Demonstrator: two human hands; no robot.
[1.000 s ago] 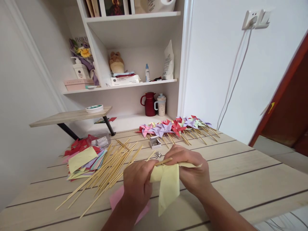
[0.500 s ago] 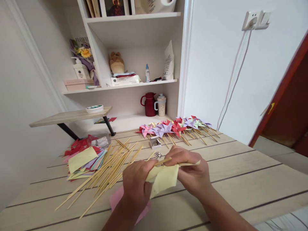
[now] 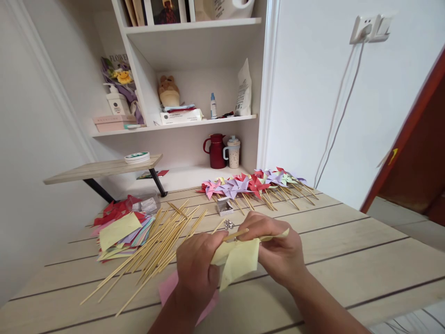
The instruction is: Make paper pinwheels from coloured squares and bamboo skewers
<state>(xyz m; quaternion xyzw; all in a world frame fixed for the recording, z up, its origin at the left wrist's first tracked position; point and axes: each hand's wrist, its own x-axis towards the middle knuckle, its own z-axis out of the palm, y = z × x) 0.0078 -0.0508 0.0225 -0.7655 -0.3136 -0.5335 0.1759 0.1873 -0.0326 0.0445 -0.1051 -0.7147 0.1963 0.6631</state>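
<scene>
Both hands meet above the front middle of the table around a pale yellow paper pinwheel [image 3: 239,264] and the tip of a wooden stick [image 3: 236,235]. My left hand [image 3: 199,264] is closed, its thumb along the stick and its fingers wrapped on the paper's left side. Closed on the pinwheel's right side is my right hand [image 3: 278,246], with fingers pressed near the stick's end. Most of the stick is hidden behind the left hand. A pink paper sheet [image 3: 169,285] lies under the left wrist. Small metal pins [image 3: 228,224] lie just beyond the hands.
Loose wooden sticks [image 3: 156,246] spread to the left, beside a stack of coloured paper [image 3: 120,232]. Finished pinwheels [image 3: 239,184] lie along the back, near a small open box [image 3: 225,207]. A low wooden stand [image 3: 104,168] rises at back left. Behind are shelves [image 3: 194,121].
The yellow pinwheel's front flap has shifted slightly. Both hands keep nearly the same place and grip.
</scene>
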